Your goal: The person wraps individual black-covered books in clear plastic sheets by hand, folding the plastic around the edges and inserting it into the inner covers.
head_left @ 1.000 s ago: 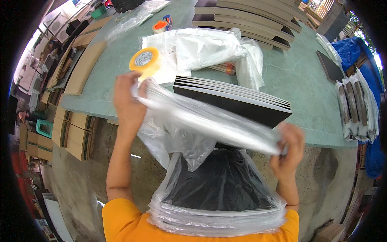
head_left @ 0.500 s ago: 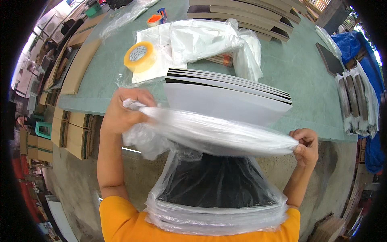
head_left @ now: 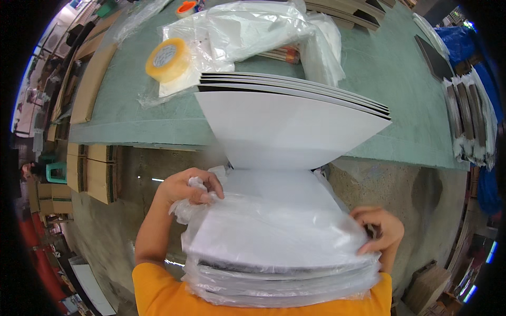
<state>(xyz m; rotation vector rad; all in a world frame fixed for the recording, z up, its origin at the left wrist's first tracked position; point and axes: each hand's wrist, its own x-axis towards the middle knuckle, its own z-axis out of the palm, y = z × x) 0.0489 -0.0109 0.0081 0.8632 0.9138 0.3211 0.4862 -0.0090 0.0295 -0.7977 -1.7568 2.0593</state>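
Note:
My left hand (head_left: 191, 188) is closed on a bunched edge of a clear plastic bag (head_left: 274, 224). At the bag's right side, my right hand (head_left: 380, 227) pinches its edge with curled fingers. The film lies over a white board (head_left: 271, 181) in front of my body, covering its near part. Beneath it is a stack of flat pieces wrapped in clear plastic (head_left: 284, 288). Just beyond, several white boards with dark edges (head_left: 292, 121) lean fanned out at the table's near edge.
The green table (head_left: 132, 124) carries a roll of clear yellowish tape (head_left: 167, 59), a heap of white plastic bags (head_left: 253, 26), an orange-and-blue tape dispenser (head_left: 186, 8) and wrapped panels (head_left: 469, 118) at right. Cardboard pieces (head_left: 100, 174) stand at left.
Both hands have come down toward my body with the plastic, from a stretched, twisted strip to a sheet over the white board. The dark top of the stack is now covered.

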